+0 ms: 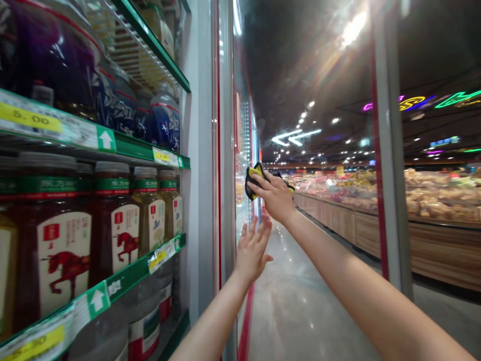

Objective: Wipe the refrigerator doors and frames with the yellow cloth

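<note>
A yellow cleaning cloth with dark edging (256, 173) lies under my right hand (277, 196), which presses it with stretched fingers against the glass door (319, 150) of a drinks cooler. Parts of the cloth stick out on both sides of the hand. Lower and slightly to the left, my left hand (253, 249) is raised with its fingers spread and nothing in it. Its palm faces the glass, but I cannot tell whether it touches. Through the pane, the store aisle shows behind both hands.
On the left, cooler shelves with green price rails (150, 263) hold tea bottles (126, 220) and dark blue bottles (165, 118). The door's grey frame (393, 150) stands at right. Beyond are a shiny floor (296, 311) and wood-sided display counters (447, 250) with goods.
</note>
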`<state>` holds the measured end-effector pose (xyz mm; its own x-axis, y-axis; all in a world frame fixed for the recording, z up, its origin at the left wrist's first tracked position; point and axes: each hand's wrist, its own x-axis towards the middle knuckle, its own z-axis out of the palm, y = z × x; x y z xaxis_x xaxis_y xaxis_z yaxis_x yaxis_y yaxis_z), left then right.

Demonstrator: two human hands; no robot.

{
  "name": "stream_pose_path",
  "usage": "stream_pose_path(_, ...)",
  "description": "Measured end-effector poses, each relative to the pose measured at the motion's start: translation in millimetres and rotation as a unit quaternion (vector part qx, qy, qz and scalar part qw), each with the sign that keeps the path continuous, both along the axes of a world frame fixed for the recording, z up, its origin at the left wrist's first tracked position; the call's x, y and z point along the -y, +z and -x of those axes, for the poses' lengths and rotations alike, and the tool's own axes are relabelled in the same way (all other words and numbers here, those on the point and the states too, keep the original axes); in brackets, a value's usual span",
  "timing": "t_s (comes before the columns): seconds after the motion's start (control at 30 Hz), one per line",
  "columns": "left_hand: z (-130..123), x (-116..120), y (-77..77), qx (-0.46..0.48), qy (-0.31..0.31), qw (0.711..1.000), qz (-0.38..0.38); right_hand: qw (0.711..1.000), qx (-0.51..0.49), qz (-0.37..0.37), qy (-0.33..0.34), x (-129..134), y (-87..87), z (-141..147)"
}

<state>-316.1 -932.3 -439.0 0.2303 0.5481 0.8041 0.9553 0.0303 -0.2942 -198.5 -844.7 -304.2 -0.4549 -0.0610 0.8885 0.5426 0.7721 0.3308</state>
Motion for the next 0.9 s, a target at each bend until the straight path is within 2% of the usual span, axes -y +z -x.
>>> stream_pose_path(0.1,1,0,-0.9,0.014,-0.006,1.0,-0.001,0.998,-0.048,0.03,-0.006,6,-17.4,7)
stream_pose_path(0.17,2,-1,-1.4,0.025,-0.01,1.0,0.002,1.0,-0.009,0.016,0.005,12,-24.1,18)
stream_pose_path(0.2,3,-1,-1.5,0.028,-0.011,1.0,0.004,1.0,0.017,0.004,0.011,15,-22.1,24)
stream_pose_path(0.3,6,-2,-0.6,0.029,-0.015,0.999,0.0,0.999,0.031,-0.006,0.003,16,3.9,29)
stream_pose_path(0.4,7,-2,1.0,0.021,-0.019,1.0,-0.007,0.998,-0.048,0.03,-0.037,9,26.0,11)
stream_pose_path(0.47,7,-2,1.6,0.017,-0.019,1.0,-0.009,0.988,-0.111,0.069,-0.078,7,20.6,-2)
stream_pose_path(0.53,7,-2,1.5,0.016,-0.012,1.0,-0.009,0.981,-0.134,0.095,-0.105,10,4.4,-4)
stream_pose_path(0.6,8,-3,1.0,0.015,-0.006,1.0,-0.006,0.987,-0.097,0.083,-0.1,16,-5.3,8)
stream_pose_path(0.63,8,-3,0.8,0.016,-0.005,1.0,-0.005,0.992,-0.068,0.066,-0.088,20,-3.0,16)
stream_pose_path(0.67,9,-4,0.8,0.016,-0.006,1.0,-0.005,0.995,-0.044,0.05,-0.075,23,5.0,24)
stream_pose_path(0.73,10,-3,1.1,0.015,-0.011,1.0,-0.009,0.997,-0.032,0.032,-0.062,23,34.7,32)
stream_pose_path(0.83,10,-3,1.8,0.013,-0.021,1.0,-0.019,0.993,-0.084,0.037,-0.068,9,80.7,15)
stream_pose_path(0.87,10,-3,1.8,0.012,-0.024,0.999,-0.022,0.989,-0.114,0.047,-0.076,2,86.9,4)
stream_pose_path(0.9,9,-3,1.6,0.011,-0.025,0.999,-0.026,0.983,-0.15,0.061,-0.086,-5,86.1,-8)
